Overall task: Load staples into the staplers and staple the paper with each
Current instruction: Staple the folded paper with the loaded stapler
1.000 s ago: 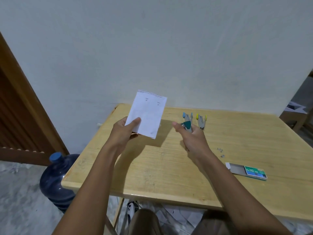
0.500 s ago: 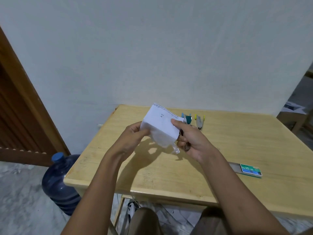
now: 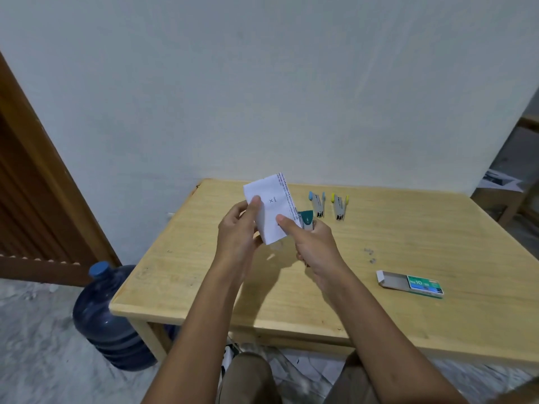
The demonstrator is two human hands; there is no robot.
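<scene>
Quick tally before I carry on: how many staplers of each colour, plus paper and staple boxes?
Teal stapler: 1, gripped in the right hand
Blue-tipped stapler: 1, on the table
Yellow-tipped stapler: 1, on the table
Paper: 1, held by the left hand
Staple box: 1, slid open
Total: 5

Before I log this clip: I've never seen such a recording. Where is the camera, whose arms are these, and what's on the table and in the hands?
No machine here: one camera worn on a person's head looks down at their own bare arms. The left hand holds a white paper. The right hand grips a teal stapler at the paper's right edge, thumb on the sheet. On the wooden table lie a blue-tipped stapler, a yellow-tipped stapler, some loose staples and an open staple box.
</scene>
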